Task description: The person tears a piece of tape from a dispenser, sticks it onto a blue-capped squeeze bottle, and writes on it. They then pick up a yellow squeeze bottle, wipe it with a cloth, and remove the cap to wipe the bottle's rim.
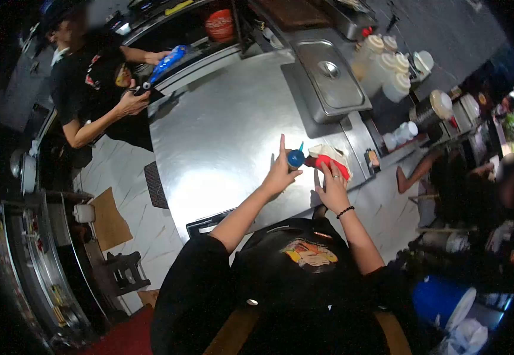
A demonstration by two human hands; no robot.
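Note:
My left hand (277, 176) is on the steel table with its index finger stretched forward and thumb apart. Between them stands a small container with a round blue top (295, 158), close against the hand. A thin teal tip (302, 145) shows just beyond it. My right hand (331, 190), with a ring and a dark bead bracelet, rests its spread fingers on a red and off-white piece (331, 165) that looks like cloth or a packet. Something dark red lies between the two things, too small to name.
The steel table (221, 130) bears a lidded steel pan (331, 77). Squeeze bottles (387, 68) stand at the back right. Across the left side, a co-worker holds a blue bag (169, 62). Another person sits at the far right. A blue bin (440, 300) is at lower right.

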